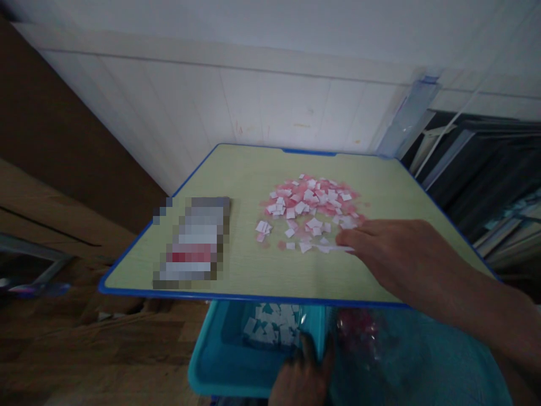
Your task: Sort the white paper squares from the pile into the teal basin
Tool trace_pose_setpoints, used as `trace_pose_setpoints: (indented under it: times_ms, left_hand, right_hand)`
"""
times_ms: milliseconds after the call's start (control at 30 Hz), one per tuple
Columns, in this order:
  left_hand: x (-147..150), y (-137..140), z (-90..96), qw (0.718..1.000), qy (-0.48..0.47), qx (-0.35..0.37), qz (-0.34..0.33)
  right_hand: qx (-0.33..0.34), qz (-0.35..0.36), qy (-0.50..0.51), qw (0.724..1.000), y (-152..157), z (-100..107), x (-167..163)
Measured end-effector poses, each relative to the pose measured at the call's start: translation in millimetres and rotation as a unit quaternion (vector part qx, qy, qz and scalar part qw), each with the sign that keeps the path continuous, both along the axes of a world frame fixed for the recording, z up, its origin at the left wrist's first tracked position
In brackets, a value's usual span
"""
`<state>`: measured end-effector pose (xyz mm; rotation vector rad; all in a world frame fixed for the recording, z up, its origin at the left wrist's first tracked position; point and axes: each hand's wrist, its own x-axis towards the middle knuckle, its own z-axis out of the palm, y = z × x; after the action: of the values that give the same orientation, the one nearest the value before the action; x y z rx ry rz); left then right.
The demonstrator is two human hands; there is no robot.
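Observation:
A loose pile of small white paper squares [308, 194] mixed with pink, petal-like bits lies on a pale green table. My right hand [397, 248] is at the pile's lower right, its fingers pinched on a thin white strip [341, 248] laid flat along the pile's near edge. I cannot tell whether the strip is paper or plastic. Below the table's front edge, my left hand [302, 372] has its fingers apart, at the right side of a teal tub [198, 361]. More white paper pieces [273, 327] lie inside this tub.
A blue rim edges the table [245, 270]. On its left side lies a blurred-out phone-like object [194, 237]. A clear plastic bag with something red [359, 332] sits beside the tub. White wall panels stand behind; dark flat panels [499, 152] lean at right.

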<state>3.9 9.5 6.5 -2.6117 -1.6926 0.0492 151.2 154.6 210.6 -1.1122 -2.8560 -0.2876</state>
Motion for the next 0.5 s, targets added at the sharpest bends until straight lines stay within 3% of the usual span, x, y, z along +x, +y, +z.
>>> trace_pose_setpoints:
  times_ms: [233,367,500]
  left_hand:
    - [-1,-1,-4.8,1.000,-0.003,0.008,-0.002]
    - [-4,-1,-9.0,0.999,-0.007,0.024,-0.036]
    - [-3,0,-5.6,0.999,0.008,0.038,-0.013]
  right_hand:
    - [0.040,0.006,-0.032,0.999,-5,-25,0]
    - [0.042,0.068,-0.037,0.996,-8,-28,-6]
    - [0.073,0.085,0.004,0.994,-17,-25,2]
